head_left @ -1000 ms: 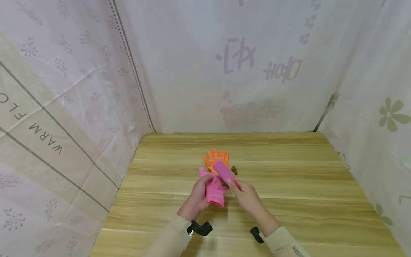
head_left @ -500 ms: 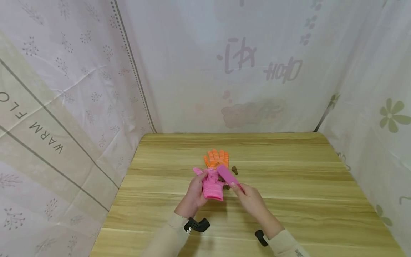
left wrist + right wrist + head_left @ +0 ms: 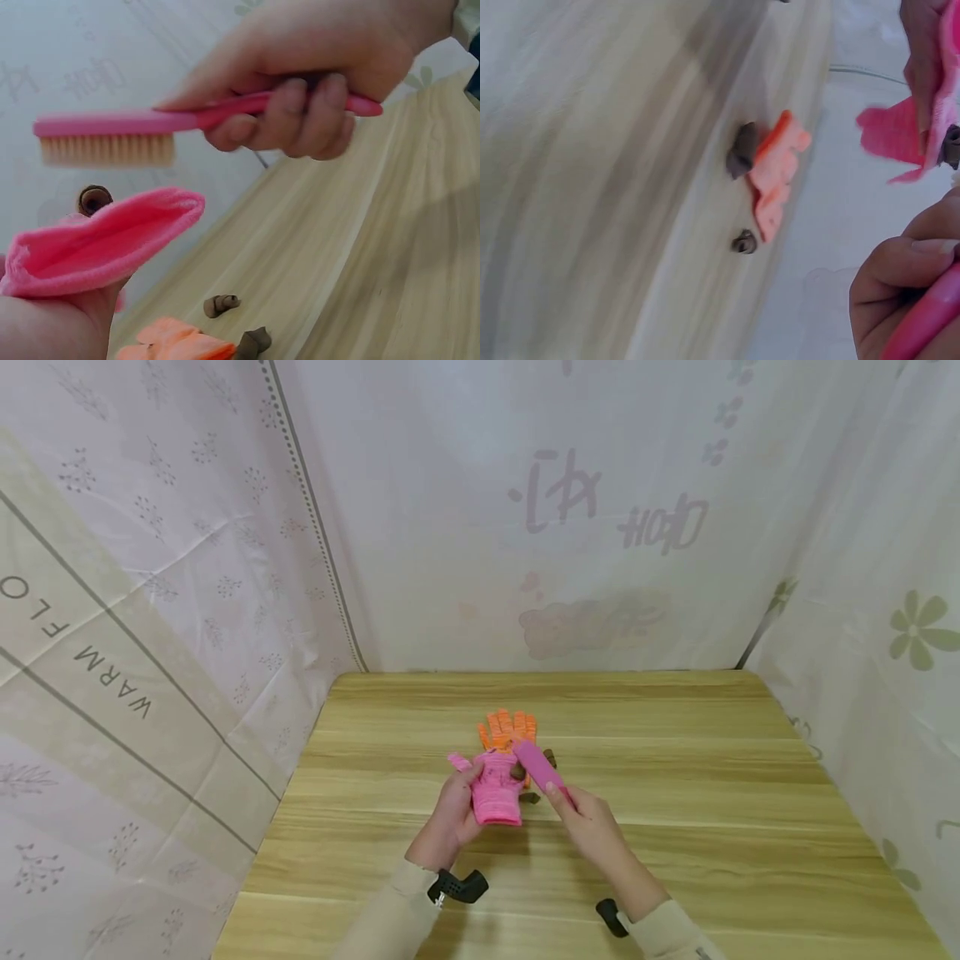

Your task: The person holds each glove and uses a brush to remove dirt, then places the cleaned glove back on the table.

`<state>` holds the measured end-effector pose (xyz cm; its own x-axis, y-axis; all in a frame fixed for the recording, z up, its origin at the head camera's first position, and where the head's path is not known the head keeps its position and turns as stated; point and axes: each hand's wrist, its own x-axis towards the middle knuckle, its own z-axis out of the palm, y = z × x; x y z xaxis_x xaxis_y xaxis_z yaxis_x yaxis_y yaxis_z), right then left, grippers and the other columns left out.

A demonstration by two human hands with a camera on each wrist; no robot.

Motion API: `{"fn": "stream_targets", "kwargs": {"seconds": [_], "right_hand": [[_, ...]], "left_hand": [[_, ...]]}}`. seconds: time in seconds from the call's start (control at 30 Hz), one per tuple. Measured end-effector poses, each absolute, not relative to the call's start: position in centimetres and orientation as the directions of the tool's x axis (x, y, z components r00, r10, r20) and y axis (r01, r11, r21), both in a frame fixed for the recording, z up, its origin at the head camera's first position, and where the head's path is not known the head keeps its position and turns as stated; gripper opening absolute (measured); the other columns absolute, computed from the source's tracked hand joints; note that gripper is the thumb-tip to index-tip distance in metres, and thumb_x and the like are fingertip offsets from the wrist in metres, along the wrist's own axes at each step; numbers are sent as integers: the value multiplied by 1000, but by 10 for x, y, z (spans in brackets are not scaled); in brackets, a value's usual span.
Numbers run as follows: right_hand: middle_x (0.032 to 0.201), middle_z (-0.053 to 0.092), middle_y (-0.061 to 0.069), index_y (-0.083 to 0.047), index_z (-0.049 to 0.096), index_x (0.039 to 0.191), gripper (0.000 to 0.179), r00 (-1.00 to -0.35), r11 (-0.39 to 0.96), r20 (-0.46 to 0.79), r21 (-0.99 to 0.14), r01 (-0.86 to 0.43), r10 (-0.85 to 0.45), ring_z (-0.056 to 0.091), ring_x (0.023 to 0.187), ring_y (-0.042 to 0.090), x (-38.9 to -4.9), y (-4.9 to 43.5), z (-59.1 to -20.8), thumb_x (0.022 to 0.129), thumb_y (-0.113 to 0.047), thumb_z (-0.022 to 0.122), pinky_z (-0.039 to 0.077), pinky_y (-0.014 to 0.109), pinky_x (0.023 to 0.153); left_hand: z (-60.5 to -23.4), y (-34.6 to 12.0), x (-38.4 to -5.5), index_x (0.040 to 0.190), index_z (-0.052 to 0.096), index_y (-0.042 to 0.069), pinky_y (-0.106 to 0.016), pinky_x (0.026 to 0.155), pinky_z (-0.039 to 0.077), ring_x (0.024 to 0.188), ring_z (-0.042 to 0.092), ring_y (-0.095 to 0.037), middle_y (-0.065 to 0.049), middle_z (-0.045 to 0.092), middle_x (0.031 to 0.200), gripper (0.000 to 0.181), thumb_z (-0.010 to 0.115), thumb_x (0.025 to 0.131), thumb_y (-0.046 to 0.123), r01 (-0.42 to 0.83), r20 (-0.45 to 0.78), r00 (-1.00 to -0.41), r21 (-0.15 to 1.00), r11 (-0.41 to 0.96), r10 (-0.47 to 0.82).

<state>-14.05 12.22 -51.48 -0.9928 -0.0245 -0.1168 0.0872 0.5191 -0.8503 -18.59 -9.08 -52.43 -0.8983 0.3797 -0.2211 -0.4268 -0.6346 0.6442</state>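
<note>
My left hand [image 3: 452, 810] holds a pink knit glove [image 3: 497, 797] over the wooden table, its thumb across the top and the cuff turned toward me. A dark brown curled piece [image 3: 94, 199] sits on that glove. In my right hand [image 3: 588, 828] is a pink brush [image 3: 538, 765], gripped by its handle. Its pale bristles [image 3: 109, 150] face down, a little above the glove in the left wrist view. Beyond the pink glove lies an orange glove [image 3: 512, 728], partly covered by the glove and the brush.
On the table [image 3: 675, 860], one brown piece [image 3: 531, 797] lies right of the pink glove and another brown piece [image 3: 551, 758] lies beside the orange glove. A patterned curtain [image 3: 450, 527] hangs behind the table and along both sides.
The pink glove has turned and shifted slightly left in my left hand. The brush has moved a little right, and the brown piece on the glove shows more clearly.
</note>
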Motion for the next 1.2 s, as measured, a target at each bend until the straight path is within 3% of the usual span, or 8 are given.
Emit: {"fn": "stream_targets", "kwargs": {"seconds": [0.27, 0.43, 0.63, 0.93, 1.2], "right_hand": [[64, 45, 0, -9, 62, 84, 53, -994, 536, -70, -844, 17, -79, 39, 57, 13, -140, 107, -501, 102, -56, 48, 35, 24, 50], [62, 46, -1, -12, 57, 77, 55, -993, 605, -90, -796, 25, -77, 39, 55, 12, -139, 106, -508, 101, -60, 46, 34, 24, 49], [62, 45, 0, -10, 61, 81, 55, -993, 597, -107, -800, 59, -45, 38, 54, 13, -138, 112, -513, 101, -60, 48, 33, 25, 48], [61, 43, 0, -10, 62, 81, 56, -993, 579, -118, -811, 82, -24, 36, 55, 13, -139, 118, -521, 101, -60, 46, 32, 25, 49], [62, 44, 0, -8, 57, 78, 59, -991, 579, -135, -809, 104, -10, 37, 56, 13, -139, 127, -526, 102, -61, 44, 33, 25, 50]], "left_hand": [[-525, -83, -183, 147, 33, -3, -36, 98, 56, 113, 67, -19, -10, 64, 126, 44, 34, 111, 22, -417, -254, -905, 682, -600, 341], [-524, -84, -183, 152, 28, -2, -36, 102, 54, 120, 64, -20, -13, 59, 137, 48, 32, 112, 24, -404, -233, -911, 672, -621, 340], [-526, -91, -185, 158, 23, 2, -39, 106, 51, 132, 56, -29, -24, 41, 154, 50, 24, 113, 23, -403, -221, -911, 654, -640, 348], [-527, -93, -186, 158, 22, 3, -46, 109, 48, 132, 55, -31, -25, 38, 156, 50, 24, 113, 24, -404, -235, -914, 620, -673, 332], [-528, -95, -183, 160, 20, 7, -43, 111, 47, 134, 53, -26, -19, 34, 161, 51, 23, 113, 24, -430, -255, -902, 609, -666, 350]]}}
